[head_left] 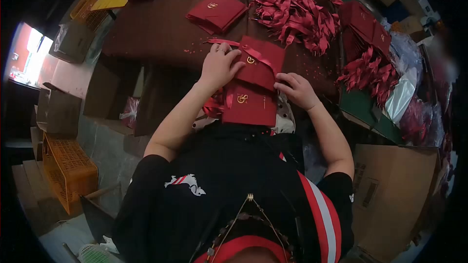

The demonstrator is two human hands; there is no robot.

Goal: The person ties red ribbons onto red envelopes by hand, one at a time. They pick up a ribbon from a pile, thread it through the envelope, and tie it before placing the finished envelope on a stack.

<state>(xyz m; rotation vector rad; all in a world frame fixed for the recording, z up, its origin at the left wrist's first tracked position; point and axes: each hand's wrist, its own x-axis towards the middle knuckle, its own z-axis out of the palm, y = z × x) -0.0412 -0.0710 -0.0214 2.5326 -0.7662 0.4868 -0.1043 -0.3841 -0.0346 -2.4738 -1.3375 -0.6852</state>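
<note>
A flat red pouch (265, 54) with a gold emblem lies in front of me at the table's near edge. A shiny red ribbon (257, 55) runs slantwise across it, its loose end reaching past the left edge. My left hand (220, 66) has its fingers curled at the pouch's left edge, close under the ribbon; exactly what the fingertips grip is partly hidden. At the right edge, my right hand (296, 89) pinches the pouch between thumb and fingers. A second red pouch (251, 107) rests on my lap, partly overlapped by the first.
Behind the pouch, a stack of red pouches (217, 12) and a heap of red ribbons (297, 12) lie on the brown tablecloth (141, 31). More pouches (363, 27) and ribbons (369, 74) are at right. A cardboard box (395, 190) and an orange crate (70, 173) flank me.
</note>
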